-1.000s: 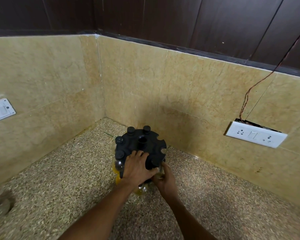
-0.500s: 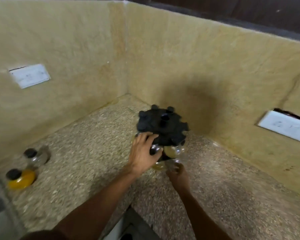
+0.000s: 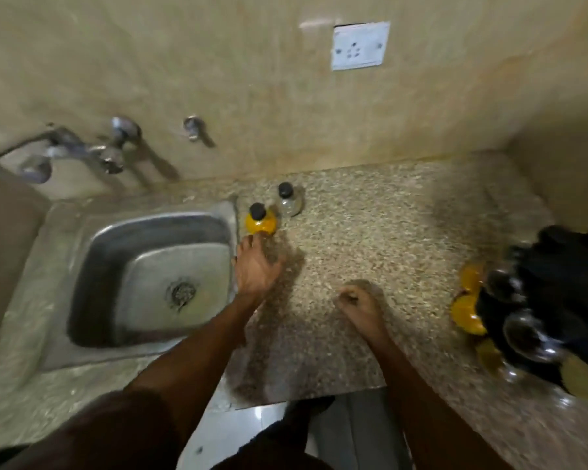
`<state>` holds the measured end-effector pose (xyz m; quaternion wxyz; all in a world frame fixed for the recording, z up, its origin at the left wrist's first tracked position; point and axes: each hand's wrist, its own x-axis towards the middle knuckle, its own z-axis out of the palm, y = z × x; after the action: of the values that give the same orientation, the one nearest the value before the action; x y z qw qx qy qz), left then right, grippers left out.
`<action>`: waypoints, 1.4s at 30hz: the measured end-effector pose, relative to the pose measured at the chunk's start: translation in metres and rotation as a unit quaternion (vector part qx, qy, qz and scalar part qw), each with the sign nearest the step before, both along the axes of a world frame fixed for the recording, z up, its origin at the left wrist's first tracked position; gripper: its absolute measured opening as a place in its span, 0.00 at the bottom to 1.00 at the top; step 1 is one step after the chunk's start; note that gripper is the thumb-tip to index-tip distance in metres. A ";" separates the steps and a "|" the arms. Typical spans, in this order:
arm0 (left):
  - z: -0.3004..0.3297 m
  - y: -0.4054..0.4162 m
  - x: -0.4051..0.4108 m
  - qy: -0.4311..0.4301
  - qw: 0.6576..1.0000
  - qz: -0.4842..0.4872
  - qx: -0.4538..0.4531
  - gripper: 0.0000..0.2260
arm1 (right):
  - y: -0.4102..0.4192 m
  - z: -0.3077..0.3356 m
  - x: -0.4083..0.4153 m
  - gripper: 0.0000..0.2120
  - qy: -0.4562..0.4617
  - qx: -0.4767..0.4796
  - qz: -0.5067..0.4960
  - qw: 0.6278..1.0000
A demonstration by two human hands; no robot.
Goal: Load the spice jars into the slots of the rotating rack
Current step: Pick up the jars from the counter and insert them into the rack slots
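1 counter (image 3: 370, 232) carries 1 sink (image 3: 150, 273) at left, 1 rack (image 3: 564, 300) at the right edge, blurred, with several jars in its slots, and 2 loose jars: 1 yellow jar (image 3: 260, 222) just beside the sink rim, 1 clear jar (image 3: 288, 201) just beyond it. Bare granite lies between these jars and the rack. The counter's near edge runs under the forearms. The left hand (image 3: 255, 269) reaches with loosely spread fingers, fingertips at the yellow jar's base, gripping nothing. The right hand (image 3: 360, 305) is curled, empty.

Two loose jars: yellow jar (image 3: 260, 221), clear jar (image 3: 288, 201); one rack (image 3: 564, 300).
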<state>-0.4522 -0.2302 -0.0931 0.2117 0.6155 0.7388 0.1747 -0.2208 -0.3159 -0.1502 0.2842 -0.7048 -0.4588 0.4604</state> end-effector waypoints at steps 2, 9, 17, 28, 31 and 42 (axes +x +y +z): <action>-0.008 0.001 -0.029 0.035 0.997 0.031 -0.067 0.40 | 0.029 -0.004 -0.034 0.13 0.005 0.001 0.029 1.000; -0.044 0.013 -0.054 0.147 0.954 -0.053 -0.255 0.52 | 0.134 0.009 -0.141 0.44 -0.007 0.028 0.059 0.998; -0.050 0.022 -0.057 0.208 0.925 -0.077 -0.308 0.42 | 0.183 0.010 -0.198 0.46 -0.093 0.047 0.032 0.994; -0.060 0.035 -0.066 0.224 0.931 -0.075 -0.280 0.53 | 0.121 0.009 -0.129 0.45 -0.105 -0.003 -0.068 0.992; -0.060 0.032 -0.072 0.199 0.939 -0.072 -0.270 0.54 | 0.081 0.016 -0.085 0.46 -0.104 -0.018 -0.129 0.986; -0.015 -0.029 0.090 0.068 0.973 -0.219 -0.028 0.42 | -0.068 0.059 0.029 0.42 -0.119 0.023 -0.287 0.950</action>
<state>-0.3621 -0.2595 -0.1082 0.2111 0.7665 0.6035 0.0615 -0.1917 -0.3834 -0.0913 0.3636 -0.8496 -0.2782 0.2619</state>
